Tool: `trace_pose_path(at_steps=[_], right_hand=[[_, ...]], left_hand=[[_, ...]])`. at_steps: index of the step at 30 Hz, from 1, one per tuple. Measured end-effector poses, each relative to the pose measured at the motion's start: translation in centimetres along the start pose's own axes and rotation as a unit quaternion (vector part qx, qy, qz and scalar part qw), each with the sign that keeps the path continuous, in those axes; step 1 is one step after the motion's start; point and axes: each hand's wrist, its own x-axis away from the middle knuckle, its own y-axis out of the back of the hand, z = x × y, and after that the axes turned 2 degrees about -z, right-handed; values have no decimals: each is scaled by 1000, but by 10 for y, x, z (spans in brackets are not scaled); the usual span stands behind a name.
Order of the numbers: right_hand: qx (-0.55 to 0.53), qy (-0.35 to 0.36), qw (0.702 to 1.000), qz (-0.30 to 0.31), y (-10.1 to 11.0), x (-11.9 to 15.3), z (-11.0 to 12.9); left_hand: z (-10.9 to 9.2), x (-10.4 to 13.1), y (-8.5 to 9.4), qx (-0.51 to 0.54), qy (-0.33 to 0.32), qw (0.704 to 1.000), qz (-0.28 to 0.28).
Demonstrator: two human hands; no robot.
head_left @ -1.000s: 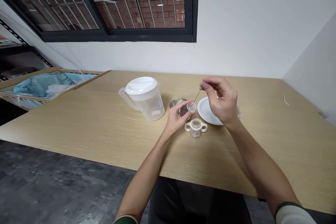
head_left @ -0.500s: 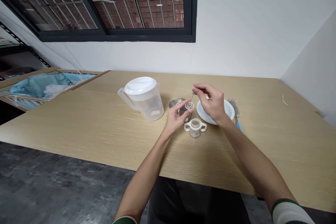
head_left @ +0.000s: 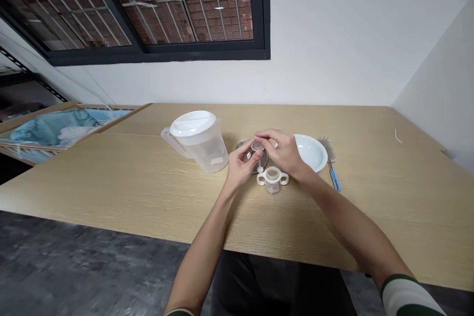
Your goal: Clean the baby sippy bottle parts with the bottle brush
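Near the open cup, the left hand holds a cap.

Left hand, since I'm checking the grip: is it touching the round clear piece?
Touching. The head view shows the left hand with its thumb and index finger against the rim of the round clear piece.

Round translucent cap — held aloft
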Motion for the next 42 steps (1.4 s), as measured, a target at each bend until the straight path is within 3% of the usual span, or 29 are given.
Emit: trace_pose_path(at_steps=[6, 16, 32, 42], right_hand=[[34, 39, 999, 8, -7, 4, 0], [-1, 13, 998, -56, -2, 2, 8], [-37, 18, 985, -169, 14, -9, 21], [-47, 15, 973, -226, 33, -21, 30]], left_hand=[[-4, -2, 3, 16, -3, 999, -39], [4, 3, 3, -159, -81, 984, -10], [0, 6, 0, -165, -85, 982, 22], [3, 4, 0, -202, -97, 975, 14]])
